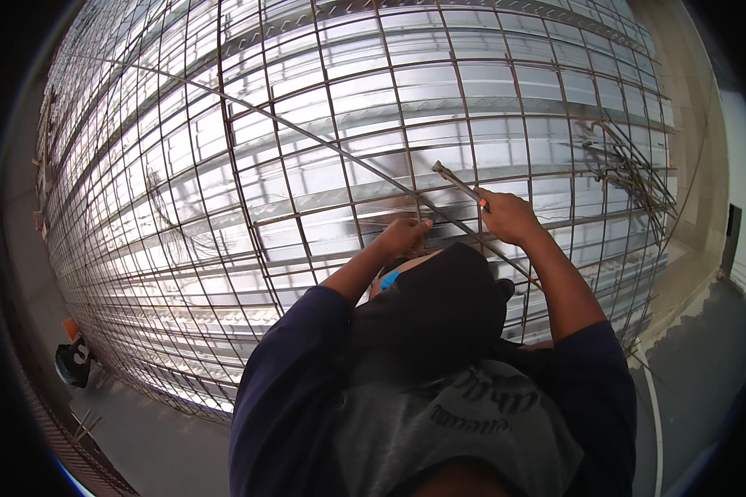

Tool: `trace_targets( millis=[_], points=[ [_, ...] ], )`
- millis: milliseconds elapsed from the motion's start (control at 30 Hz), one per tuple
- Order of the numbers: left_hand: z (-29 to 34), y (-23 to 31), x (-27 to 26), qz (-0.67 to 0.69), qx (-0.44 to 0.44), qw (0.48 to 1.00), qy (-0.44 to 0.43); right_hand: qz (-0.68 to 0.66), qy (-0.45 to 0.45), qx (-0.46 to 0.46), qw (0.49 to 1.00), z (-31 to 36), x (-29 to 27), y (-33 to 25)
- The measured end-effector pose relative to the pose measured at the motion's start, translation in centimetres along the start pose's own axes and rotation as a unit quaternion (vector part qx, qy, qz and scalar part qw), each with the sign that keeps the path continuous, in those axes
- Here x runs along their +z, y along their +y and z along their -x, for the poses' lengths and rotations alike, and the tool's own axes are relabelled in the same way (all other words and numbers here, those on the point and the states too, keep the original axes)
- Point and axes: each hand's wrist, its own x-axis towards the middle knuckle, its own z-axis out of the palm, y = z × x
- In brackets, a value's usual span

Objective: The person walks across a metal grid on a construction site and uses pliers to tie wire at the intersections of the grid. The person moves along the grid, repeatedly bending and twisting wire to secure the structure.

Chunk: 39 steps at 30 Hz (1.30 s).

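Observation:
A mesh of thin steel reinforcing bars (322, 70) spreads out in front of me over shiny corrugated metal decking (373, 128). My right hand (508, 217) is closed around the dark and orange handle of metal pincers (456, 180), whose head points up and left, over the mesh. Low against the bars, my left hand (404, 238) has its thumb and fingers pinched together; what is between them is too small to make out. One long bar (340, 151) crosses the grid diagonally and passes between my two hands.
Bundled bent bars (626, 166) lie on the mesh at the right. Loose thin wire (164, 207) rests on the left part. A concrete edge (695, 108) borders the right side. At the lower left, a black object (72, 364) sits near an orange piece (70, 329).

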Motion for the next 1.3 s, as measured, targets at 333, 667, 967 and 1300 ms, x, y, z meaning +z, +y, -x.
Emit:
trace_targets(
  millis=[333, 667, 967, 1300],
  points=[
    [-6.8, -0.5, 4.0, 0.38, 0.036, 0.924, 0.002, 0.249, -0.045, -0.003, 0.967, -3.9, 1.0, -2.6],
    [-6.9, -0.1, 4.7, 0.405, 0.073, 0.911, 0.014, 0.292, -0.013, 0.019, 0.956, -5.7, 2.2, -3.1],
    [-6.3, 0.0, 4.5, 0.359, 0.063, 0.931, 0.026, 0.501, 0.062, -0.057, 0.861, -5.9, 3.5, -6.1],
    [-5.7, 0.2, 3.8, 0.353, 0.052, 0.934, 0.009, 0.538, 0.071, -0.087, 0.835, -5.6, 2.8, -6.4]
  ],
)
